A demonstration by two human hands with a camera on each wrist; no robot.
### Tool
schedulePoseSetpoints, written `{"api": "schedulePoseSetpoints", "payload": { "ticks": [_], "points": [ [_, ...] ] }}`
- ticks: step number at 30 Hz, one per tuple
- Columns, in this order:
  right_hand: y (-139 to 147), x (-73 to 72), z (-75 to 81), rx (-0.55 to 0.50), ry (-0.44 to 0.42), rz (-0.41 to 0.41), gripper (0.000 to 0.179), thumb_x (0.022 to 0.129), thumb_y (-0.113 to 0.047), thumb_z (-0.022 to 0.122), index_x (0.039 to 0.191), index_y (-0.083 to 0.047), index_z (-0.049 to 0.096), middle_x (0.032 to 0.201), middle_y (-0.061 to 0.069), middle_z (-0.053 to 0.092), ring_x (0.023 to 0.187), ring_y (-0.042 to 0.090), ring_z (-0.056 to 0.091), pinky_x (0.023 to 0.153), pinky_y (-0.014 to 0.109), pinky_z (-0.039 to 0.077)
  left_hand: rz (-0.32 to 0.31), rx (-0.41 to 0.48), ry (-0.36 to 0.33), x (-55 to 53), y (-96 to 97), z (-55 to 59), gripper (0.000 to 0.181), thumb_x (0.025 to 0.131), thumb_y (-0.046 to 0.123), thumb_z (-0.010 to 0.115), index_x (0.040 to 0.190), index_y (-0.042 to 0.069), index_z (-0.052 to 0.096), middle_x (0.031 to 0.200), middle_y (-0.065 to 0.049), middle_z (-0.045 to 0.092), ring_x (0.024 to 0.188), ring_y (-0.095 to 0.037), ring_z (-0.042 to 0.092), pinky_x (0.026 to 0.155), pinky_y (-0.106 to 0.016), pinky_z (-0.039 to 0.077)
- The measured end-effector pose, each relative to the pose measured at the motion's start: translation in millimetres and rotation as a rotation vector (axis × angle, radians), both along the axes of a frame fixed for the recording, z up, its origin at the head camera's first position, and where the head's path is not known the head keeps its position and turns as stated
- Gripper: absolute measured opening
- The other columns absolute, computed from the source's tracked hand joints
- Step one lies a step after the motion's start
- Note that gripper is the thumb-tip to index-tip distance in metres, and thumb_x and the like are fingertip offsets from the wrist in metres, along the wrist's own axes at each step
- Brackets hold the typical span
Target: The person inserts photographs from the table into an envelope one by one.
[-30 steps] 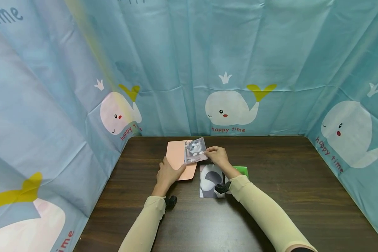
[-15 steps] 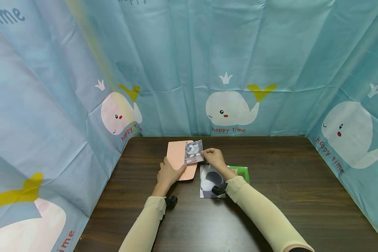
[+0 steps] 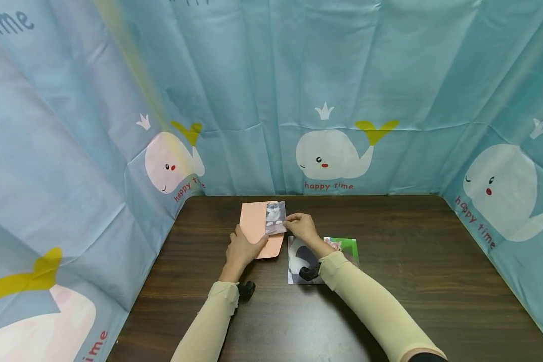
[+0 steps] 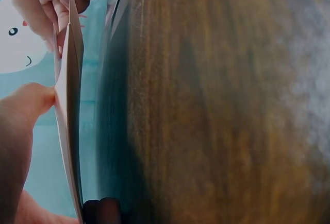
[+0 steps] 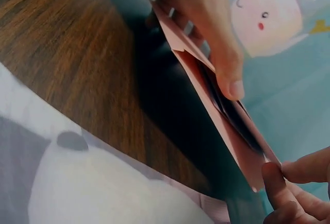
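Note:
My left hand (image 3: 241, 251) grips a pink envelope (image 3: 252, 218), its thumb on the upper face near the opening and the other fingers at the far side and underneath. The envelope is lifted off the table, as the left wrist view shows. With thumb and fingertips my right hand (image 3: 304, 228) pinches the right edge of a cat photo (image 3: 275, 213). That photo lies partly inside the envelope's right-hand opening, and its left part is hidden. Seen from the right wrist, the envelope's mouth gapes, with something dark inside it.
A panda photo (image 3: 298, 256) lies on the brown table (image 3: 271, 311) under my right wrist. Beside it is a green-edged photo (image 3: 350, 246), partly covered by my right sleeve. A blue whale-print curtain (image 3: 253, 100) surrounds the table's back and sides.
My right hand has moved left, sliding the cat photo farther into the envelope; less of the photo shows. The left hand and the envelope have stayed in place.

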State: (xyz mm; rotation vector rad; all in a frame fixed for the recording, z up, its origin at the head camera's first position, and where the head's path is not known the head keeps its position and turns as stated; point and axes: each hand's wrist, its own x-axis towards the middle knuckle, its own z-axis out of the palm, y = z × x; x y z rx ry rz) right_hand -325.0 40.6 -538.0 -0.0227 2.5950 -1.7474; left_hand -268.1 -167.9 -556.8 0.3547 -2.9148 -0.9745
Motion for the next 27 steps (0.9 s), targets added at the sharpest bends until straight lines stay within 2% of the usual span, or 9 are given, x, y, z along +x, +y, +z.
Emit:
{"api": "schedulePoseSetpoints", "payload": {
  "ticks": [12, 20, 27],
  "points": [
    [-15, -0.6, -2.8, 0.015, 0.014, 0.022, 0.017, 0.09, -0.016, 0.074, 0.099, -0.002, 0.075, 0.085, 0.008, 0.075, 0.074, 0.014, 0.065, 0.063, 0.026, 0.048, -0.003, -0.007, 0.013, 0.1, -0.1, -0.1, 0.118, 0.077, 0.074, 0.066, 0.156, -0.001, 0.02, 0.137, -0.032, 0.041, 0.115, -0.052, 0.055, 0.095, -0.064, 0.044],
    [-22, -2.1, -1.3, 0.007, -0.011, 0.035, 0.017, 0.088, -0.016, 0.075, 0.099, -0.003, 0.075, 0.086, 0.008, 0.075, 0.075, 0.016, 0.068, 0.062, 0.027, 0.05, 0.01, -0.012, 0.023, -1.7, 0.6, -0.9, 0.118, 0.077, 0.074, 0.067, 0.155, -0.001, 0.021, 0.135, -0.031, 0.043, 0.113, -0.052, 0.056, 0.093, -0.064, 0.044],
    [-27, -1.0, -1.0, 0.028, -0.007, 0.03, 0.014, 0.083, -0.017, 0.076, 0.091, -0.005, 0.076, 0.082, 0.004, 0.074, 0.073, 0.014, 0.066, 0.061, 0.029, 0.051, 0.007, -0.02, 0.018, -1.2, 0.5, -2.1, 0.117, 0.077, 0.074, 0.066, 0.154, -0.002, 0.022, 0.133, -0.032, 0.044, 0.112, -0.052, 0.056, 0.092, -0.064, 0.046]
  ]
}}
